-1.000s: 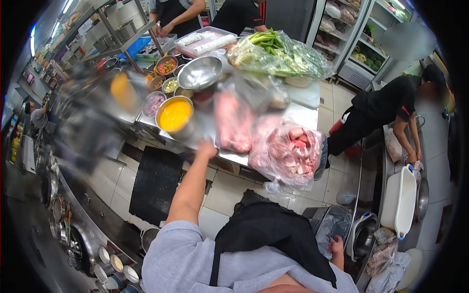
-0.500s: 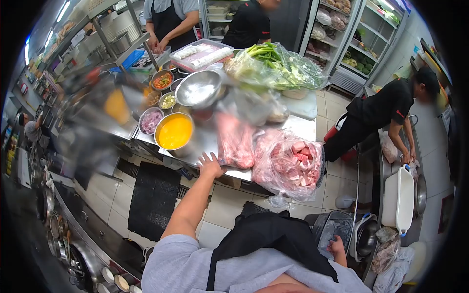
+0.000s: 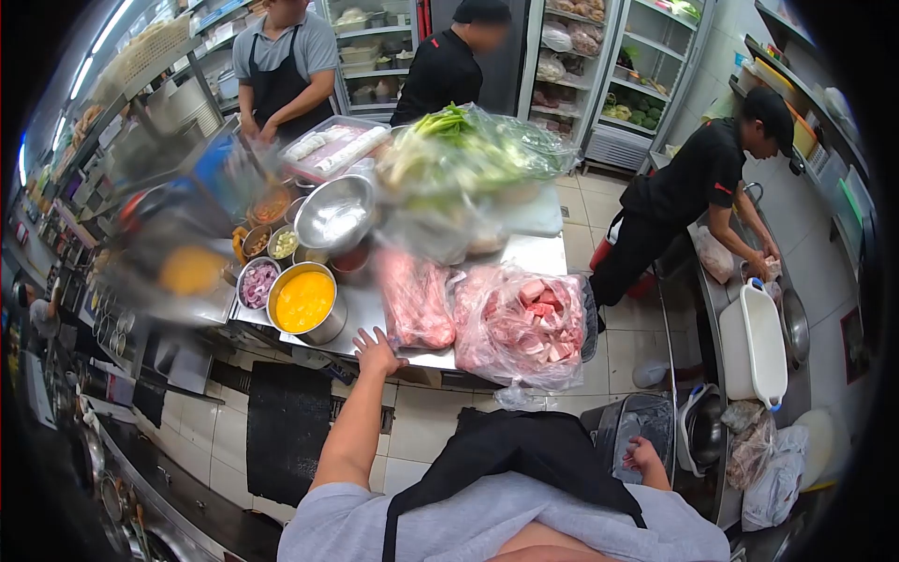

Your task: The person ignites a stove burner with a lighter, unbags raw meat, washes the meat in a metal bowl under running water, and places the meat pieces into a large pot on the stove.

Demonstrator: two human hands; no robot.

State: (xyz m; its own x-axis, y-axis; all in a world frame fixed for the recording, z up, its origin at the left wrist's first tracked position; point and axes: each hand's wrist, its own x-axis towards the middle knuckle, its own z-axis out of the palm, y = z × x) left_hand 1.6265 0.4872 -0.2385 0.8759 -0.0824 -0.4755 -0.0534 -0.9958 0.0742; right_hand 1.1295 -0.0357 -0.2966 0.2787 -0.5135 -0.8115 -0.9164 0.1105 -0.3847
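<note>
My left hand (image 3: 376, 356) rests at the metal table's front edge, palm down and fingers spread, holding nothing. Just left of it stands a steel pot (image 3: 307, 302) of yellow liquid, like beaten egg. On the other side is a clear plastic bag of long pink meat (image 3: 412, 298), close to my fingertips. A larger open bag of cut meat chunks (image 3: 529, 323) sits farther right. Down at my right side hangs my right hand (image 3: 641, 455), empty, its fingers loosely curled but apart. It is nearest to a dark bin (image 3: 609, 421).
Bowls of chopped red onion (image 3: 257, 284), a tilted steel bowl (image 3: 334, 214) and bagged greens (image 3: 459, 155) crowd the table. A person in black (image 3: 688, 192) works at the right sink, beside a white tub (image 3: 752, 342). Two more people stand behind the table. A black mat (image 3: 288, 431) covers floor tiles.
My view has shifted, so the table and its contents sit farther left in the picture. My left hand stays at the table edge, and my right hand still hangs low.
</note>
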